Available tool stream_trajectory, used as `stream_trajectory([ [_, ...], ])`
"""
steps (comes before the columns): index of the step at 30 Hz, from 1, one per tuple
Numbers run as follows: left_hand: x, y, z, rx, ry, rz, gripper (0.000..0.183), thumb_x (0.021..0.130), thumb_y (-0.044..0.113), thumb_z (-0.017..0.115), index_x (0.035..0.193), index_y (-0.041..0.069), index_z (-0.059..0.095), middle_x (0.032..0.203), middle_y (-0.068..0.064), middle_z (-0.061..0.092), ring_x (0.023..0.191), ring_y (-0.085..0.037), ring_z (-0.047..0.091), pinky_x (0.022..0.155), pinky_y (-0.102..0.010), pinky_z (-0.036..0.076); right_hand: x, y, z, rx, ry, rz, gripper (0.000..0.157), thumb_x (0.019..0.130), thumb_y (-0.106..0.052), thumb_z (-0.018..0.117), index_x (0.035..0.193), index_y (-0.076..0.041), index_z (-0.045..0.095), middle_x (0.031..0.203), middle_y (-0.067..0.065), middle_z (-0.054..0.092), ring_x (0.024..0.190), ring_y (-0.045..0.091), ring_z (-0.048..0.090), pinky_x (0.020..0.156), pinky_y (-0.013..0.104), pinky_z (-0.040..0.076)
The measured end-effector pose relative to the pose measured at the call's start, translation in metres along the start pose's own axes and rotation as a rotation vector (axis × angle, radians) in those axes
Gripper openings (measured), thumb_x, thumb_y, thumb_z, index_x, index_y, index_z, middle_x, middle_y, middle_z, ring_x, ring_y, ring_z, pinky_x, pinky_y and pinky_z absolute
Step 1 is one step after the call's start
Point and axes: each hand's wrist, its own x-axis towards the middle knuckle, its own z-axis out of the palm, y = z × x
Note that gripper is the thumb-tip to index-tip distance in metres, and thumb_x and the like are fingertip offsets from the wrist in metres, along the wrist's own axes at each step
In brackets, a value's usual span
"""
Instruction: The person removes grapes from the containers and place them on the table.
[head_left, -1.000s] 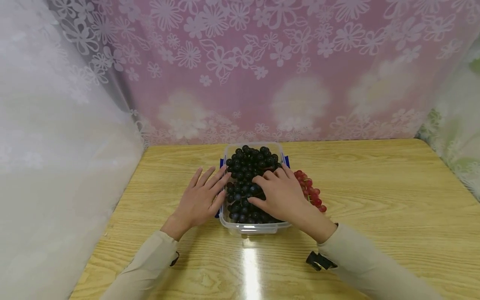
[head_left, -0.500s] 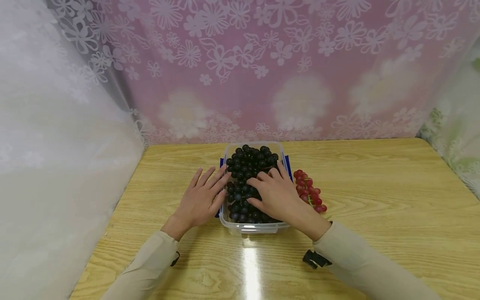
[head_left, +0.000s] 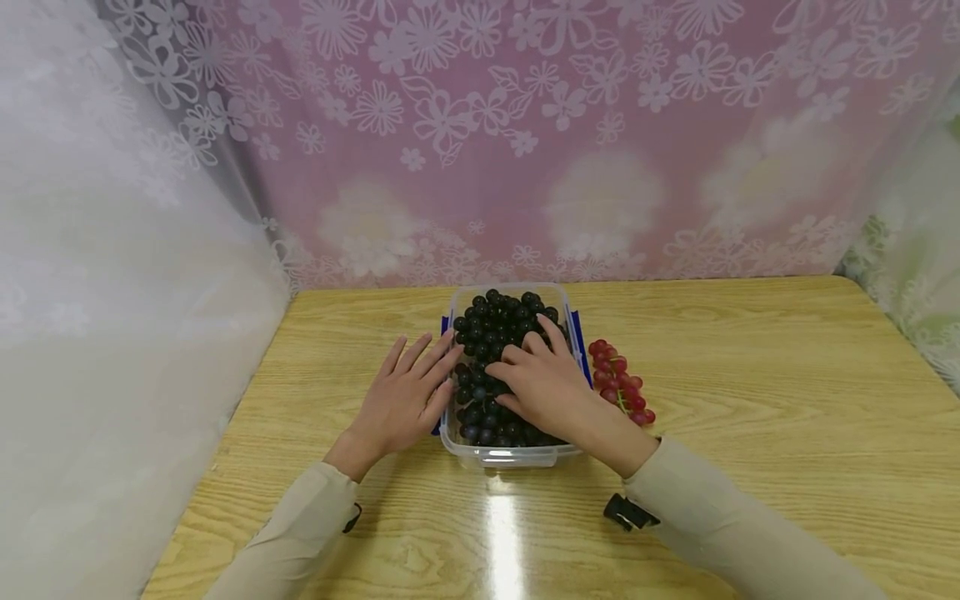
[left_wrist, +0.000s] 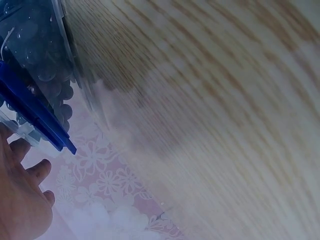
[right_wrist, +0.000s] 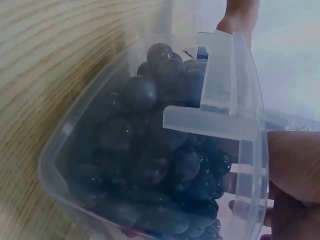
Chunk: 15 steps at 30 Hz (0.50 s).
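A clear plastic container (head_left: pixel 519 457) with blue side clips stands on the table, filled with dark grapes (head_left: pixel 487 329). Straight fingers of my left hand (head_left: pixel 397 406) touch its left rim. My right hand (head_left: pixel 551 387) lies over the grapes on the right side, its fingers spread, slightly bent and touching them; the fingertips are partly hidden. Through the container wall in the right wrist view, grapes (right_wrist: pixel 140 92) show close up, with the right hand (right_wrist: pixel 295 185) reaching over the rim. The left wrist view catches the left hand (left_wrist: pixel 22 195) beside a blue clip (left_wrist: pixel 37 112).
A bunch of red grapes (head_left: pixel 621 385) lies on the wooden table (head_left: pixel 765 400) just right of the container. Behind the table hangs a pink floral curtain (head_left: pixel 480 192); pale cloth (head_left: pixel 127 292) hangs at the left.
My right hand has shifted a little left over the dark grapes, its little finger leaving the right rim. More of the red grapes now shows. The left hand stays in place.
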Motion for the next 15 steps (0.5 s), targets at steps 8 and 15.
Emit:
stream_trajectory([
  [8,-0.0006,-0.0007,-0.0001,0.010,-0.003,0.003,0.055,0.104,0.043,0.017,0.152,0.020,0.029,0.158,0.002,0.017,0.142,-0.027,0.021,0.114,-0.048,0.006,0.0024,-0.0005,-0.0006,-0.041,-0.001,-0.027,0.039,0.079,-0.045,0.076,0.112,-0.024,0.071,0.104,-0.003,0.067,0.094,0.024,0.054,0.109,0.060,0.014],
  [15,-0.0002,-0.0013,-0.0010,0.026,-0.006,0.004,0.057,0.103,0.046,0.015,0.152,0.020,0.031,0.157,0.002,0.019,0.143,-0.026,0.018,0.114,-0.048,0.005,0.0062,0.0016,-0.0011,-0.010,-0.064,-0.022,0.043,0.080,-0.047,0.073,0.115,-0.022,0.070,0.107,-0.003,0.068,0.097,0.025,0.055,0.110,0.061,0.005],
])
